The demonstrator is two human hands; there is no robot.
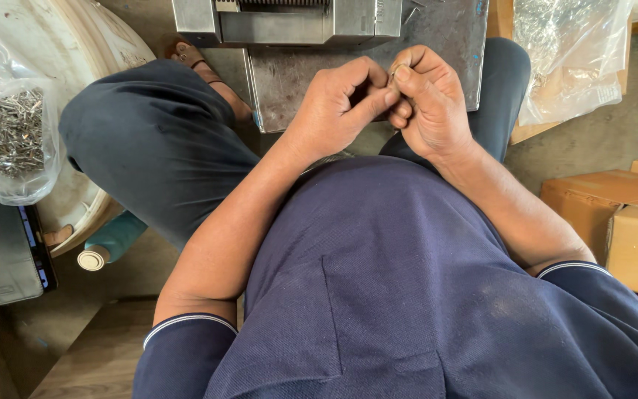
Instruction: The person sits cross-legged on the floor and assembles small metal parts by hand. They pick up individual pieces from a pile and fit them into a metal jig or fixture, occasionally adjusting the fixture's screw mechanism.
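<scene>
At upper centre, the left hand (pixel 341 103) and right hand (pixel 430 100) pinched a small metal piece (pixel 395 69) between fingertips; a loosened pinch could have dropped it onto the steel plate (pixel 444 37).

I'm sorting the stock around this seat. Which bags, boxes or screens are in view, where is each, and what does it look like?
Clear plastic bag: far left on a pale round surface, full of small silver metal pieces.
Second clear bag: top right, crinkled, also holding shiny pieces.
Cardboard boxes: right edge, brown, stacked.
Phone: lower left, dark slab with its screen edge showing.
Bottle: lower left, teal with white cap, lying down.
</scene>
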